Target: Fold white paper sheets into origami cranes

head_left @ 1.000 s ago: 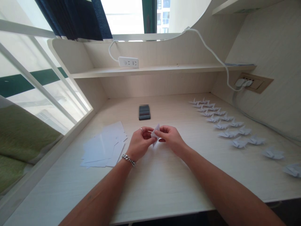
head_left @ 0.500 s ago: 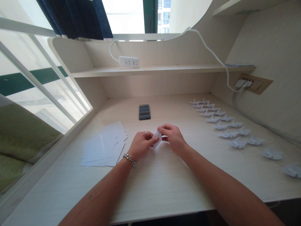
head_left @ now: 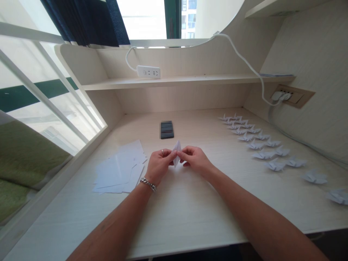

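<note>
Paper [head_left: 177, 145] is pinched by left hand [head_left: 158, 164] and right hand [head_left: 198, 159].

Pale wood-grain desk [head_left: 185, 217] — overlapping white paper sheets [head_left: 116, 168] at left, a dark phone [head_left: 166, 129] farther back, origami cranes [head_left: 255, 145] lining the right

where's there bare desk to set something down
The desk is bare between the dark slab and the folded paper birds, and between the forearms. It's crowded at right with the birds, at left with loose sheets, and mid-desk, where the left hand and right hand hold a folded paper piece.
</note>
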`<state>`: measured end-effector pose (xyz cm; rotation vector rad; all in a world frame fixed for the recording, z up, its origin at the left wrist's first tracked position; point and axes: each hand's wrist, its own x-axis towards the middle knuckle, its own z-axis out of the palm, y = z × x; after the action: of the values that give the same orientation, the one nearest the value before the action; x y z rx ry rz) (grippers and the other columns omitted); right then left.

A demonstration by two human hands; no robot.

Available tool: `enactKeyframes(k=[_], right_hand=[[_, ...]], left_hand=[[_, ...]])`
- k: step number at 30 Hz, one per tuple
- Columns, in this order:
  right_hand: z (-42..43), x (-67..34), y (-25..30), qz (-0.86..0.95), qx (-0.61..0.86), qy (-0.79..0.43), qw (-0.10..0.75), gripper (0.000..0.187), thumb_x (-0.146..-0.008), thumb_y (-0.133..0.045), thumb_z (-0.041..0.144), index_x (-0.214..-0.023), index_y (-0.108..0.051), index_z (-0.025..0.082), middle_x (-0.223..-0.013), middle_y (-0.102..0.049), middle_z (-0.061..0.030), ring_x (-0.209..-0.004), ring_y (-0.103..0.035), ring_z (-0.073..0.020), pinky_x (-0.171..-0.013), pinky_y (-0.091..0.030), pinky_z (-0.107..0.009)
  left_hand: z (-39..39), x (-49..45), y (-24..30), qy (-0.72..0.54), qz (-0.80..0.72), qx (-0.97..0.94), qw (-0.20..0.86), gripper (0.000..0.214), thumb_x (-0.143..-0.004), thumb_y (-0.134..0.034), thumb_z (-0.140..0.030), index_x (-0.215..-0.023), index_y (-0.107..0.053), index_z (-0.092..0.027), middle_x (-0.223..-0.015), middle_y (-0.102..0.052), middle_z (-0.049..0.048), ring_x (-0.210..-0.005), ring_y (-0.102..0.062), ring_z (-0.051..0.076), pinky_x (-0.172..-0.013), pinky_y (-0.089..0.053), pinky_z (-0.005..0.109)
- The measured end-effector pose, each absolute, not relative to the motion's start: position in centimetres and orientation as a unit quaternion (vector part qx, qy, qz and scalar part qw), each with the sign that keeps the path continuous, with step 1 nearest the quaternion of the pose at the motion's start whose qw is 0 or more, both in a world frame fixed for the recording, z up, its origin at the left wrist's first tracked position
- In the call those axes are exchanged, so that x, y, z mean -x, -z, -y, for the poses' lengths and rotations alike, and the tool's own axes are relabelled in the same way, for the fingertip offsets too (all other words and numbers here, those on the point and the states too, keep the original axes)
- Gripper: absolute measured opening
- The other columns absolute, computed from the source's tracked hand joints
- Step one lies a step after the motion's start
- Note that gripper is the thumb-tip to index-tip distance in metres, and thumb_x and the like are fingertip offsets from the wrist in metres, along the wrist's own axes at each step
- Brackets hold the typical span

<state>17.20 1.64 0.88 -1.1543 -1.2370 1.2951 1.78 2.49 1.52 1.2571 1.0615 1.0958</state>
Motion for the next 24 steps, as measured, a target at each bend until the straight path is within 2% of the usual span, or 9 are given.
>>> enactKeyframes(k=[5,10,21,24], right_hand=[[-1.88,-17.25,-0.48,0.529,0.472,-0.511,0.487,0.036,-0.069,-0.073,0.050,-0.066,-0.060,0.016,-0.062,-0.062,-0.0011,-0.060,-0.058,-0.0129,-0.060,-0.048,-0.028],[-1.69,-16.90,-0.71,0.476,0.453,-0.551,0.514,0.034,-0.067,-0.074,0.048,-0.072,-0.061,0.017,-0.070,-0.065,-0.0011,-0.066,-0.061,-0.0139,-0.061,-0.049,-0.028],[-1.57,-16.94,-1.11,0.410,0.437,-0.566,0.566,0.032,-0.062,-0.079,0.040,-0.078,-0.062,0.018,-0.072,-0.066,-0.0003,-0.064,-0.059,-0.0138,-0.059,-0.048,-0.029],[-1.49,-17.09,-1.41,0.387,0.408,-0.595,0.574,0.033,-0.059,-0.082,0.039,-0.076,-0.063,0.018,-0.070,-0.064,0.0002,-0.063,-0.058,-0.0131,-0.061,-0.048,-0.029]], left_hand=[[-2.56,-1.90,-1.57,-0.465,-0.454,-0.520,0.554,0.039,-0.062,-0.080,-0.047,-0.068,-0.067,-0.011,-0.064,-0.065,0.0043,-0.061,-0.058,0.013,-0.061,-0.048,0.026],[-2.41,-2.04,-1.71,-0.482,-0.442,-0.511,0.558,0.036,-0.061,-0.082,-0.044,-0.065,-0.064,-0.012,-0.062,-0.063,0.0023,-0.060,-0.058,0.012,-0.061,-0.048,0.026],[-2.27,-2.01,-1.53,-0.450,-0.443,-0.598,0.494,0.031,-0.070,-0.076,-0.042,-0.070,-0.068,-0.012,-0.062,-0.066,0.0041,-0.059,-0.059,0.012,-0.060,-0.048,0.024],[-2.14,-2.00,-1.83,-0.447,-0.422,-0.587,0.526,0.032,-0.072,-0.075,-0.043,-0.073,-0.068,-0.012,-0.067,-0.068,0.0055,-0.062,-0.061,0.012,-0.062,-0.050,0.025]])
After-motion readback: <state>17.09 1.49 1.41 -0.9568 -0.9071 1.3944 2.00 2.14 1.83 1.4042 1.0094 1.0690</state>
